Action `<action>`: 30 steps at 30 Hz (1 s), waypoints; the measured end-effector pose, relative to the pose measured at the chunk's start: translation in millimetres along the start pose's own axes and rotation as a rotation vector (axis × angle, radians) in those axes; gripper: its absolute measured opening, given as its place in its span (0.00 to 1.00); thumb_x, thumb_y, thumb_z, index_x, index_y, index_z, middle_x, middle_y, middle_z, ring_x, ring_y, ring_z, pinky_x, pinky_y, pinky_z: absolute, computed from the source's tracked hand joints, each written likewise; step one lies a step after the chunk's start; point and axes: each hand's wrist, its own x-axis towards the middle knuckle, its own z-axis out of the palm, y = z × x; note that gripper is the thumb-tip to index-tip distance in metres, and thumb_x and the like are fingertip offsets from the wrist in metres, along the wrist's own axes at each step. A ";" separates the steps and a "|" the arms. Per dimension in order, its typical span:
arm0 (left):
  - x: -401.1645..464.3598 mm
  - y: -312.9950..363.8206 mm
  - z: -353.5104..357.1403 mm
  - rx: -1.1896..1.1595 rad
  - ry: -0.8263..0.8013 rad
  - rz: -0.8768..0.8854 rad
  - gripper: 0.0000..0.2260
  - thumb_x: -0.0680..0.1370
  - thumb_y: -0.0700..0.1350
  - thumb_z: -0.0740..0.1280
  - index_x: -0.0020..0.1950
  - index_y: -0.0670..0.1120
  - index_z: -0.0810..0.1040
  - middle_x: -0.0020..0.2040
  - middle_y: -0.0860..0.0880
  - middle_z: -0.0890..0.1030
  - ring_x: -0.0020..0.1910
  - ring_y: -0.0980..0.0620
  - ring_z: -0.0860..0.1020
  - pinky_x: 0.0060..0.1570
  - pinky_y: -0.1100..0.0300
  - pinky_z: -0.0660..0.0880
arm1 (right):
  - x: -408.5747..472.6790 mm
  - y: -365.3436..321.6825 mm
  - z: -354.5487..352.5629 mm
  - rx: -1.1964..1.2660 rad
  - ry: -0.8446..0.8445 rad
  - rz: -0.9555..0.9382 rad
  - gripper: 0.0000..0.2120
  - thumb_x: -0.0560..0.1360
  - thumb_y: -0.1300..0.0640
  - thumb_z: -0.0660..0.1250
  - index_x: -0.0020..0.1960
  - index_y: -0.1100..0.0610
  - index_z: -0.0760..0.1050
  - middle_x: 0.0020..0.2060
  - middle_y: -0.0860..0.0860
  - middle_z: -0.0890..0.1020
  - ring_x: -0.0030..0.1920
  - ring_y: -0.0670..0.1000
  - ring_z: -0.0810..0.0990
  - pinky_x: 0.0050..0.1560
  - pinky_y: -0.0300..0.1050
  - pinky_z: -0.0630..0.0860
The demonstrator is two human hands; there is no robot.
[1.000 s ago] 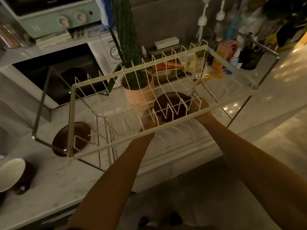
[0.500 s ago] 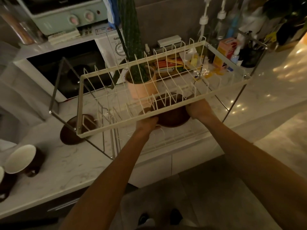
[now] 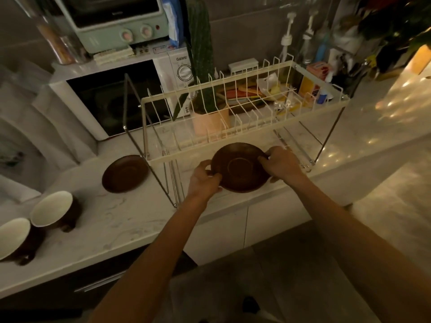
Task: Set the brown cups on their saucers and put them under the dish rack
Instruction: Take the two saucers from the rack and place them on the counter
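Both hands grasp one brown saucer (image 3: 240, 167) by its rim: the left hand (image 3: 204, 179) pinches the left edge with thumb on top, and the right hand (image 3: 281, 164) curls its fingers over the right edge. The saucer sits at the front edge of the desk (image 3: 130, 217), just in front of the dish rack (image 3: 242, 127); whether it rests on the desk or is held just above it cannot be told. Its far rim overlaps the rack's front rail in this view.

A second brown saucer (image 3: 126, 173) lies flat on the desk beside the rack's left legs, partly under its left end. Near the left edge of the desk two brown cups lie tipped on their sides with their white insides showing: one cup (image 3: 54, 209) nearer the rack and another cup (image 3: 14, 237) at the far left, touching or nearly touching each other.

Behind the rack stand a pink plant pot (image 3: 210, 121) and a white microwave (image 3: 116, 101), with a pale green toaster oven (image 3: 116, 22) on top.
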 end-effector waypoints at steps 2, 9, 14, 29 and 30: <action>-12.6 -7.9 -5.0 0.040 -0.006 0.009 0.22 0.77 0.37 0.66 0.70 0.48 0.69 0.57 0.44 0.77 0.41 0.53 0.81 0.33 0.65 0.80 | -14.4 -0.5 2.5 0.027 -0.024 0.016 0.17 0.78 0.51 0.63 0.54 0.65 0.76 0.41 0.62 0.85 0.31 0.59 0.85 0.36 0.54 0.83; -60.8 -35.8 -32.5 0.117 -0.026 0.056 0.21 0.77 0.40 0.66 0.69 0.48 0.68 0.51 0.49 0.76 0.41 0.52 0.81 0.38 0.58 0.81 | -69.6 -17.8 9.9 0.035 -0.156 0.064 0.14 0.78 0.52 0.64 0.48 0.63 0.77 0.38 0.62 0.85 0.32 0.59 0.85 0.38 0.53 0.84; -86.8 -56.5 -58.2 0.162 -0.034 0.069 0.20 0.77 0.41 0.66 0.69 0.49 0.68 0.54 0.49 0.76 0.41 0.54 0.80 0.39 0.59 0.81 | -101.7 -31.2 19.3 0.093 -0.257 0.059 0.10 0.79 0.53 0.64 0.46 0.60 0.75 0.38 0.62 0.84 0.34 0.58 0.86 0.38 0.50 0.84; -135.5 -98.5 -147.8 0.085 -0.024 -0.074 0.17 0.78 0.49 0.66 0.66 0.52 0.68 0.46 0.56 0.76 0.41 0.57 0.80 0.34 0.63 0.79 | -147.7 -85.7 81.2 0.169 -0.594 -0.007 0.07 0.79 0.58 0.65 0.43 0.59 0.76 0.37 0.58 0.85 0.33 0.51 0.86 0.32 0.41 0.82; -137.5 -101.7 -154.8 0.077 -0.010 -0.081 0.16 0.79 0.48 0.65 0.65 0.52 0.68 0.46 0.56 0.76 0.40 0.57 0.80 0.32 0.64 0.79 | -149.3 -90.0 88.2 0.178 -0.603 -0.014 0.07 0.79 0.58 0.64 0.43 0.59 0.76 0.37 0.57 0.85 0.33 0.51 0.86 0.32 0.41 0.82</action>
